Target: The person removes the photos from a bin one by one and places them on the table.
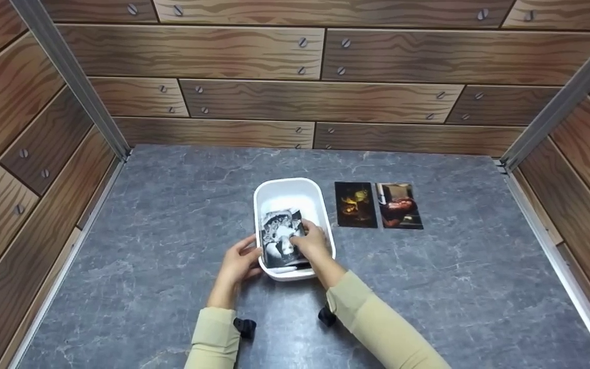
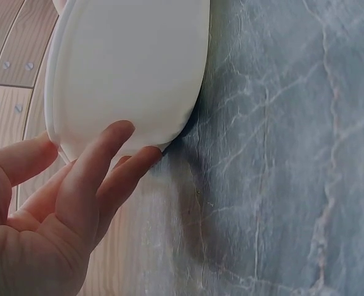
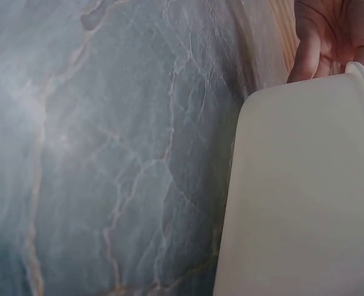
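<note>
White plastic tub (image 1: 291, 195) sits mid-worktop (image 1: 172, 215), long axis running away from the person, a black-and-white photo (image 1: 280, 238) lying in its near end. The right hand (image 1: 313, 242) pinches the photo's right edge; the left hand (image 1: 238, 264), fingers spread, steadies the tub's near-left wall.

One white tub (image 1: 291, 195) sits on the grey table (image 1: 172, 215). Three photo prints are visible: one black-and-white print (image 1: 280, 238) inside the tub, two colour prints (image 1: 356, 204) (image 1: 399, 206) beside it. Two hands (image 1: 237, 264) (image 1: 312, 241) appear.
</note>
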`<move>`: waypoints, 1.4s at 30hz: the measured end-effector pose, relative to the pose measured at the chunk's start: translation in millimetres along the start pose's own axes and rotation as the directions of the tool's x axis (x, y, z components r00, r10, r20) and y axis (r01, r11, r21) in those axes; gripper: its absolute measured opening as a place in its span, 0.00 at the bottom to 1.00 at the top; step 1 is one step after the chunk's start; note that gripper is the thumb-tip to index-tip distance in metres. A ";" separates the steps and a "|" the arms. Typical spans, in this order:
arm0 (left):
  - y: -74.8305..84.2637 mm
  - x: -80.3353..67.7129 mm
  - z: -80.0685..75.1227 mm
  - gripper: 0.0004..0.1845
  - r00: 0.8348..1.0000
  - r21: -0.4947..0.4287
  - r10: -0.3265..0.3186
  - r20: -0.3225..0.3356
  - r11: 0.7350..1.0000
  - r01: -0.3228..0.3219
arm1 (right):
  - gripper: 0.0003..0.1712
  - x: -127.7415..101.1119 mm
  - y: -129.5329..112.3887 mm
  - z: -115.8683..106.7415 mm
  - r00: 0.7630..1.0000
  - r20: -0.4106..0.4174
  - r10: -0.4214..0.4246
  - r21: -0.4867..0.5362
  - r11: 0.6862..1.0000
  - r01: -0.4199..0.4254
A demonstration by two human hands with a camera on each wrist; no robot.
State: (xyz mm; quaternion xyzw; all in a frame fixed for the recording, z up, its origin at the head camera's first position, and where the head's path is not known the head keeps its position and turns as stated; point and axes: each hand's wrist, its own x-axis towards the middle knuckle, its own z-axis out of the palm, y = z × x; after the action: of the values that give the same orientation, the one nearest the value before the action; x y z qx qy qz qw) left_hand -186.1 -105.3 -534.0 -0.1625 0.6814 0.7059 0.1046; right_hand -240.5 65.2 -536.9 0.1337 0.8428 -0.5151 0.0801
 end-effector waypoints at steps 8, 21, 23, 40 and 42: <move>-3.6 -5.3 -7.2 0.27 1.000 -0.014 0.008 -0.007 1.000 -0.008 | 0.41 -3.3 0.0 5.4 0.999 0.024 -0.043 0.053 0.998 0.042; -3.3 -3.2 -4.8 0.27 1.000 0.000 0.015 0.012 1.000 -0.015 | 0.36 -1.7 -8.8 -3.7 0.995 -0.045 -0.094 0.221 0.970 0.101; -2.4 -2.6 -4.9 0.27 1.000 -0.002 0.013 0.013 1.000 -0.013 | 0.36 1.5 -13.6 -10.5 0.993 -0.063 -0.105 0.259 0.959 0.118; 1.8 0.3 -0.1 0.27 1.000 0.007 -0.017 0.011 1.000 0.017 | 0.31 73.4 -7.1 -155.0 0.970 -0.243 0.023 0.455 0.886 0.092; 1.6 -0.2 -0.3 0.27 1.000 0.001 -0.017 0.013 1.000 0.017 | 0.31 79.9 -1.3 -176.0 0.962 -0.265 0.065 0.459 0.886 0.067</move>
State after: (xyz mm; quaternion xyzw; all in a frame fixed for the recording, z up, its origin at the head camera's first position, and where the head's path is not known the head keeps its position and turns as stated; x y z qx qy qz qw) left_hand -186.4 -105.7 -532.5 -0.1637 0.6798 0.7056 0.1150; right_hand -316.5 232.6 -477.2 0.2181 0.6982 -0.6781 -0.0715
